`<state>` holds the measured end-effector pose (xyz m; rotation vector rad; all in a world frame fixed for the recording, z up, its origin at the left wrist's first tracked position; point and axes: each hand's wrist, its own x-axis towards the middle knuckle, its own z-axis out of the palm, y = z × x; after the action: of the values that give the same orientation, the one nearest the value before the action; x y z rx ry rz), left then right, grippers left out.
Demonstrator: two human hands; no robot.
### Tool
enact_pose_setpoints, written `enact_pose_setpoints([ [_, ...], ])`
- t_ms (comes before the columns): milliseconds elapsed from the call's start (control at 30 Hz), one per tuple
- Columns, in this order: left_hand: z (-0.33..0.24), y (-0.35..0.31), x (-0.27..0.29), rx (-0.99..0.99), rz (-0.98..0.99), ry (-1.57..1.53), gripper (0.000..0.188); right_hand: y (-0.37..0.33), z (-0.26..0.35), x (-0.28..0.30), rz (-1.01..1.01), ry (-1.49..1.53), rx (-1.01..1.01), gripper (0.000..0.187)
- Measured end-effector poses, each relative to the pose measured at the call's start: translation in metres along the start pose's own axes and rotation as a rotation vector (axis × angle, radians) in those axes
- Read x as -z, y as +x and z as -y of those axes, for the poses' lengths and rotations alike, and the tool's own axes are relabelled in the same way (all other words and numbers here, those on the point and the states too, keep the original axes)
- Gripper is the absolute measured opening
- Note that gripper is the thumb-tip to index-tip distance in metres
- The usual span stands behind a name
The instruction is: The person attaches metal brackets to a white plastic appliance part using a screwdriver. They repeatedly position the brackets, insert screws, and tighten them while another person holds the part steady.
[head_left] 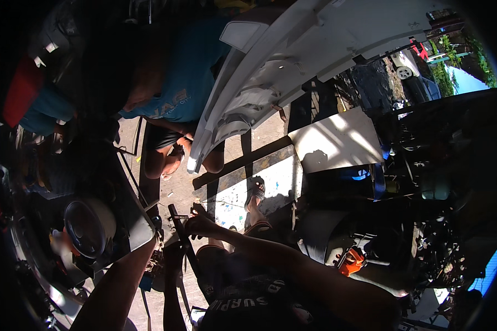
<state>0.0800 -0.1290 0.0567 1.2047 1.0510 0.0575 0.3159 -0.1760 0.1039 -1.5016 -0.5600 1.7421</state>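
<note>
My right hand (200, 225) is curled beside the upper end of a dark narrow metal bar (184, 238); deep shadow hides what its fingers hold. My left hand (158, 231) is at the corner of a grey-topped table (142, 233), a little left of the bar. Its fingers are too dark to make out. The bar slants down toward my lap. On the table stands a round bowl-like container (106, 220) with a dark, glossy inside.
A person in a teal shirt (196, 71) crouches ahead beside a large light-grey car bumper (309, 52). White boards (337, 140) lie on the ground ahead to the right. An orange tool (352, 261) sits among dark clutter at my right. My sandalled foot (255, 193) rests on a paint-spotted board.
</note>
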Motion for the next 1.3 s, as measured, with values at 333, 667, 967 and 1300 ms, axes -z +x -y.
enact_pose_setpoints([
  [333, -0.164, 0.042, -0.152, -0.243, 0.32, 0.071, 0.015, -0.118, -0.024, 0.188, -0.198, 0.639, 0.144, 0.029],
  [667, -0.259, 0.085, -0.283, -0.198, 0.324, 0.278, 0.025, -0.23, 0.272, 0.414, -0.902, -0.045, 0.701, 0.031],
  [967, -0.265, 0.065, -0.384, -0.394, -0.054, 0.507, 0.012, -0.206, 0.284, 0.477, -0.427, -0.204, 0.986, 0.029],
  [1300, -0.351, -0.011, -0.44, -0.021, -0.294, 0.09, 0.022, -0.119, 0.182, 0.516, -0.442, -0.278, 0.72, 0.033],
])
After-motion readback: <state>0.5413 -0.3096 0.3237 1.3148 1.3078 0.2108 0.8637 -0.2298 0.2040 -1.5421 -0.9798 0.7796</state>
